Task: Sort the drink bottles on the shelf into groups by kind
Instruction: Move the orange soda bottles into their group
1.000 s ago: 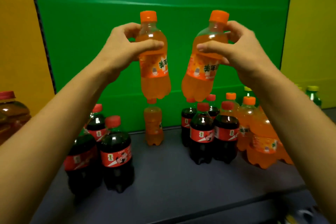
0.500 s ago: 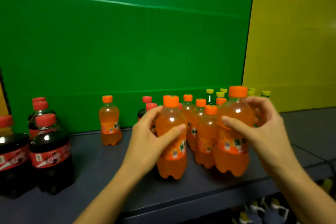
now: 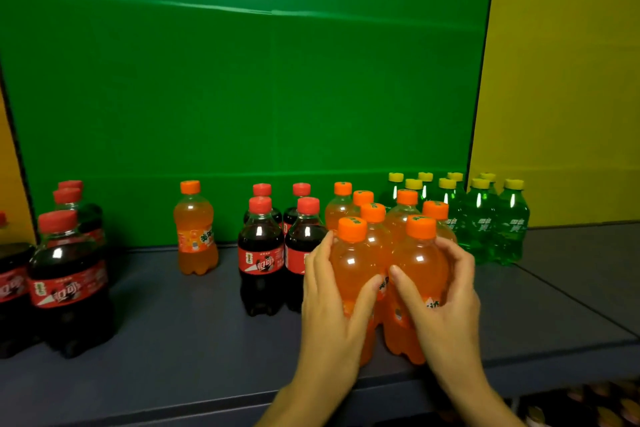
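A left hand (image 3: 330, 305) grasps an orange soda bottle (image 3: 351, 262), a right hand (image 3: 446, 302) a second orange bottle (image 3: 420, 260), both upright at the shelf (image 3: 194, 322) front, between cola bottles (image 3: 261, 253) and green bottles (image 3: 481, 222).

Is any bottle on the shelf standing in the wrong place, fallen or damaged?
Yes. One orange bottle stands alone, with four cola bottles between it and the orange group on the right. A left cola cluster stands apart too. Nothing is fallen or spilled.
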`<act>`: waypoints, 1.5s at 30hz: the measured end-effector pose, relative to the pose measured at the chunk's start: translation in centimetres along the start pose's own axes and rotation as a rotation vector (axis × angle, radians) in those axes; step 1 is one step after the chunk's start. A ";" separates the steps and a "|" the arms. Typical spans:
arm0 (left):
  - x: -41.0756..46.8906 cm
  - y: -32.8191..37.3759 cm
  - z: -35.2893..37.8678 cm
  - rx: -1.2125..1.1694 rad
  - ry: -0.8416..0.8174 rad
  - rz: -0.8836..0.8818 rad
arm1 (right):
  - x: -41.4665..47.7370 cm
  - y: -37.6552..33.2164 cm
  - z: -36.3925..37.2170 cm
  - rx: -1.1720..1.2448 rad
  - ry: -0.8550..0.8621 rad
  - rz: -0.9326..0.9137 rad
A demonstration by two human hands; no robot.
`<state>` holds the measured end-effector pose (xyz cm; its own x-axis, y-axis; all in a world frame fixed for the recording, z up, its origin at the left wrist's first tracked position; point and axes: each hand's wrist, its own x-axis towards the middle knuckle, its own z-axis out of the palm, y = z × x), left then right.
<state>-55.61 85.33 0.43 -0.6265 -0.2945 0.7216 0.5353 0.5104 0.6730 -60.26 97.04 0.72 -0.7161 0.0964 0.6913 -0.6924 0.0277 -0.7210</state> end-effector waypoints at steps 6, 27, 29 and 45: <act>0.4 0.0 2.5 0.072 0.022 0.004 | 1.0 2.4 0.4 -0.182 -0.058 -0.064; 2.2 2.2 -2.5 0.214 0.148 0.148 | 6.0 -2.8 0.0 -0.256 -0.144 -0.355; 3.6 1.7 -5.6 0.194 0.267 0.152 | 7.2 -5.0 1.3 -0.189 -0.263 -0.367; 14.0 -12.4 -15.4 0.326 0.228 -0.497 | 16.3 -5.7 20.0 -0.929 -1.253 -0.174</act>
<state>-62.30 62.43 4.70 -0.6001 -0.7059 0.3763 -0.0108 0.4775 0.8786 -69.78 78.55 17.07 -0.5780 -0.8157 0.0228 -0.8143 0.5748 -0.0809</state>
